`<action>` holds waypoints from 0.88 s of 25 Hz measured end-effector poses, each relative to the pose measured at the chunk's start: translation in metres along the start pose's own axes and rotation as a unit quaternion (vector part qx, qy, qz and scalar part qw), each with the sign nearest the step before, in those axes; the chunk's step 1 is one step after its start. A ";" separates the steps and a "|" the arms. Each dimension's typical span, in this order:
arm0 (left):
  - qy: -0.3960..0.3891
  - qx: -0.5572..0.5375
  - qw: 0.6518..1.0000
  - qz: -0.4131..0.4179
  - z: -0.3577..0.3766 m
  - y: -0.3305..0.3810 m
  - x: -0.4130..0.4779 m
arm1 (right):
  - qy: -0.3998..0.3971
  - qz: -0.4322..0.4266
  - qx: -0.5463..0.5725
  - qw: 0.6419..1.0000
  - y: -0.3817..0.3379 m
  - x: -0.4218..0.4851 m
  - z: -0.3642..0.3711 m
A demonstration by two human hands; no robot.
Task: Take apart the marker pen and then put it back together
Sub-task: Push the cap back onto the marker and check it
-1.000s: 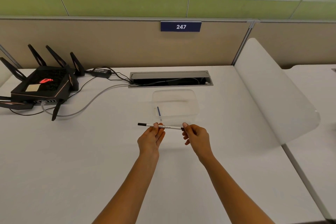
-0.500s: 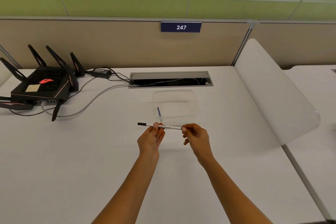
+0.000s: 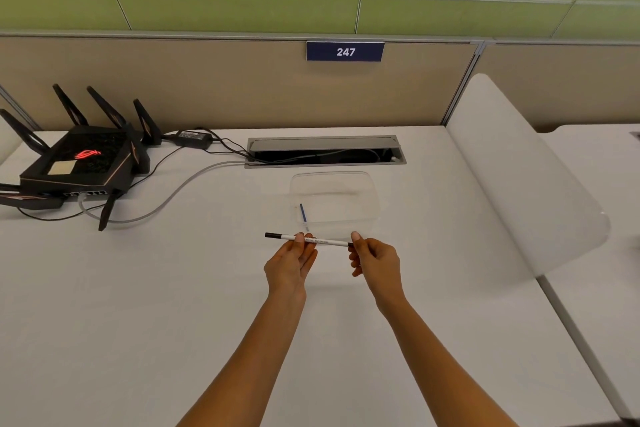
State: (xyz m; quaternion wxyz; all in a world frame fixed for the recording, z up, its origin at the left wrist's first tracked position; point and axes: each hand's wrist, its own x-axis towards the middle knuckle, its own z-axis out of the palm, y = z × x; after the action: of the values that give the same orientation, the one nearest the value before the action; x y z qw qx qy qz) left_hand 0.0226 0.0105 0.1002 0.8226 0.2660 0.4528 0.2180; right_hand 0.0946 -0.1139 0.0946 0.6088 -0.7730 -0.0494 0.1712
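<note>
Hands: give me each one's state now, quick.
Left hand: closed on the marker pen.
Right hand: fingers pinching the pen's right end.

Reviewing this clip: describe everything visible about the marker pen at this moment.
The marker pen is slim, with a white barrel bearing small dark print too fine to read and a black section at its left end. It is held roughly level above the white desk, just in front of a clear plastic container. The left hand pinches the barrel near its middle; the right hand grips the right end, hiding it. The pen looks assembled.
</note>
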 end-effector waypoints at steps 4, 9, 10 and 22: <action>0.005 -0.001 1.000 0.004 -0.001 0.000 0.000 | -0.004 -0.010 0.019 1.000 0.001 -0.001 -0.001; 0.004 0.003 1.000 0.002 0.002 -0.001 -0.001 | 0.007 -0.006 -0.004 1.000 -0.002 -0.003 -0.001; 0.004 0.003 1.000 0.003 0.002 -0.001 -0.001 | 0.005 -0.015 -0.001 1.000 -0.001 -0.003 -0.001; 0.000 0.002 1.000 0.006 0.002 -0.001 -0.003 | 0.002 -0.004 0.007 1.000 -0.005 -0.005 -0.005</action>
State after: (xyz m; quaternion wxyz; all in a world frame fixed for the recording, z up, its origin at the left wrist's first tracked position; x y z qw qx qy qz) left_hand 0.0229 0.0077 0.1020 0.8205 0.2704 0.4519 0.2225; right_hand 0.0918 -0.1186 0.1014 0.6146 -0.7691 -0.0504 0.1678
